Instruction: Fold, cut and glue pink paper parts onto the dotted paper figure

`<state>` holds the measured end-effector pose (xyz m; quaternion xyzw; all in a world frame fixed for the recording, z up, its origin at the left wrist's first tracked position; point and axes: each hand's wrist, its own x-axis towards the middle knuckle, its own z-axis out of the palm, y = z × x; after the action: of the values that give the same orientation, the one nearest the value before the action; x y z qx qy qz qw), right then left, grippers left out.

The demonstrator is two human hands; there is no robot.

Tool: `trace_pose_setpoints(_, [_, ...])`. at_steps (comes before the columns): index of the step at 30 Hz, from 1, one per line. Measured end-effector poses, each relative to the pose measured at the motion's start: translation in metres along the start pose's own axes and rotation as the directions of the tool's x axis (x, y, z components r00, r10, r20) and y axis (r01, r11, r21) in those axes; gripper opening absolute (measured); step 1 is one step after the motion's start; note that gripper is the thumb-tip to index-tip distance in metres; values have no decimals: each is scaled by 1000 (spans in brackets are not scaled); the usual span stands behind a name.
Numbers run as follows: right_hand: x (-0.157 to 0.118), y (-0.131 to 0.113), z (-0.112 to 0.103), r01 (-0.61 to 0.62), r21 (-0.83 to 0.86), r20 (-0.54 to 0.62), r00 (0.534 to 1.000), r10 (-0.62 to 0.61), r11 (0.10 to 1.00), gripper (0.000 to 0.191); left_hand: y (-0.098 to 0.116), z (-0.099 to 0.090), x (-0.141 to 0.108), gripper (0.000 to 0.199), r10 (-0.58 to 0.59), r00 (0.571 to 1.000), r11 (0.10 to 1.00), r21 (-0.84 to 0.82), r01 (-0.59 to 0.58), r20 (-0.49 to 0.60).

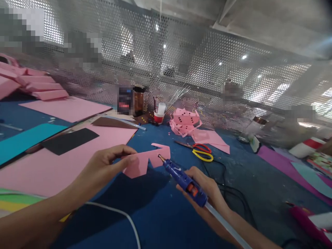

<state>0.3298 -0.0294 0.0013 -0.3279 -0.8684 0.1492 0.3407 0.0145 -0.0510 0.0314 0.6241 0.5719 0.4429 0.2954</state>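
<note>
My left hand (114,162) pinches the left end of a cut pink paper piece (138,166) between thumb and fingers. The piece has a notch in its lower edge and a thin strip folded at its far side. A blue glue gun (183,178) with a clear glue stick in its rear end is held in my right hand (204,186). Its metal tip is at the right part of the pink piece; whether it touches cannot be made out. Beyond them lie scissors (202,152) with red and yellow handles.
Pink sheets (38,173), a black card (71,141) and a teal sheet (31,140) lie left. Behind stand a brown jar (139,100), a red-and-white cup (158,117) and a dotted pink paper form (184,121). Black cables (237,193) run at right, a white cable (118,210) in front.
</note>
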Motion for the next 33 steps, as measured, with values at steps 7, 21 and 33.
trace_pose_setpoints(7, [-1,-4,-2,-27,-113,75,997,35,993,34,2,1,-2,31,-8,1000,1000,-4,8,8])
trace_pose_setpoints(21, [0,-13,-13,8,-173,196,980,26,985,35,2,2,-2,29,0,1000,1000,-11,0,19])
trace_pose_setpoints(33, [1,-12,-16,69,-190,175,984,-36,979,31,3,3,-2,30,-19,999,1000,10,19,27])
